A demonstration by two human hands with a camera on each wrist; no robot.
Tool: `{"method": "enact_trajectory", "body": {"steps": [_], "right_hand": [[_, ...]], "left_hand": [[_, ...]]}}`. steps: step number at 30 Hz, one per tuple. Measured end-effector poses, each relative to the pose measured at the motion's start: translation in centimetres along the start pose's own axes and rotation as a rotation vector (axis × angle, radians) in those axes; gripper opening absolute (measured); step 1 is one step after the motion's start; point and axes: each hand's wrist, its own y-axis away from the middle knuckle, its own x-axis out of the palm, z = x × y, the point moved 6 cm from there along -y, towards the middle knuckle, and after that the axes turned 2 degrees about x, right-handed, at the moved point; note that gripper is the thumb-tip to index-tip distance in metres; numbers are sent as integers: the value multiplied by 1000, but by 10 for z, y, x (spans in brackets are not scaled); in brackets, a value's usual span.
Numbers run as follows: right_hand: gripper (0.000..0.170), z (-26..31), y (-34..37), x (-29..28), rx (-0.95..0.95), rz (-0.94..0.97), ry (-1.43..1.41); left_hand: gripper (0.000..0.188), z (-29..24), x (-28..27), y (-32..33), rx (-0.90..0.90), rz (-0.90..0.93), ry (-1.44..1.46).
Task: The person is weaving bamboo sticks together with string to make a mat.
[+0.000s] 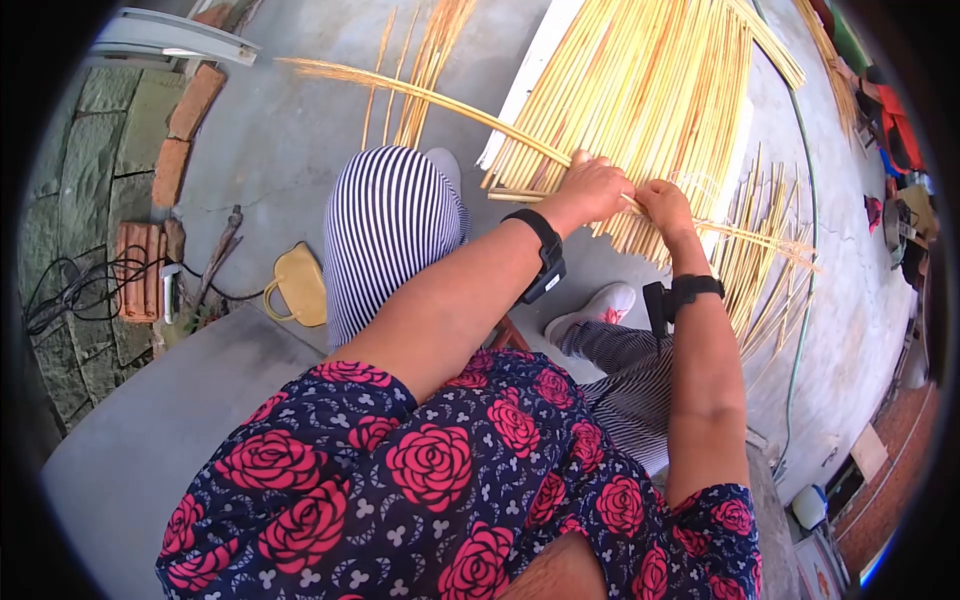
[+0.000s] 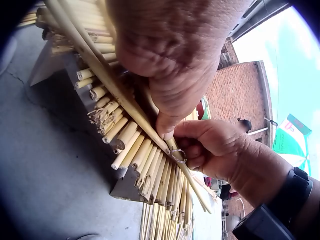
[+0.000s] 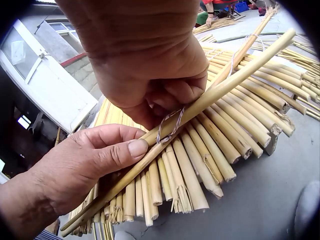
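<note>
A row of pale straw-coloured stalks, laid side by side like a mat, rests on a white board. Crosswise over its near cut ends lie thicker stalks. My left hand grips these cross stalks, its thumb pressed on them. Right beside it, my right hand has curled fingers pinching thin twine, which loops around the cross stalks close to the left thumb. Its fingertips are partly hidden behind the stalks. One long stalk with a brushy end reaches out to the left.
Loose stalks lie on the concrete floor at the left, and more spread at the right. A green hose runs beyond them. A yellow bag, bricks and a black cable are at far left. Another person's hand shows behind.
</note>
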Motion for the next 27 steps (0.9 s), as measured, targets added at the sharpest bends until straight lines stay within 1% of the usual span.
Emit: {"method": "enact_trajectory", "body": {"steps": [2, 3, 6, 9, 12, 15, 18, 20, 21, 23, 25, 27], "right_hand": [[28, -1, -4, -2, 45, 6, -39], [28, -3, -3, 0, 74, 13, -59], [30, 3, -2, -3, 27, -29, 100], [29, 8, 8, -6, -9, 58, 156], [25, 18, 11, -8, 8, 52, 257], [24, 30, 19, -11, -79, -67, 322], [23, 24, 19, -10, -48, -120, 232], [23, 1, 4, -2, 57, -19, 79], [23, 2, 1, -2, 107, 25, -3], [24, 9, 3, -4, 54, -51, 176], [24, 30, 11, -12, 9, -153, 325], [25, 13, 5, -4, 84, -67, 75]], "left_hand": [[16, 1, -3, -4, -2, 27, 5], [16, 1, -3, -4, -1, 11, -5], [16, 0, -3, -3, -5, -8, -19], [16, 0, -4, -3, -6, 0, -8], [15, 1, -4, -4, -4, -7, -7], [14, -1, -3, -2, -6, 8, -24], [13, -1, -6, -2, -3, -12, -10], [14, -2, -7, -2, 19, -45, -9], [14, 0, -9, -4, 26, -48, -23], [15, -2, -7, -2, 25, -46, -31], [15, 0, -6, -4, 25, -41, -16], [14, 0, -5, -3, 15, -28, 0]]}}
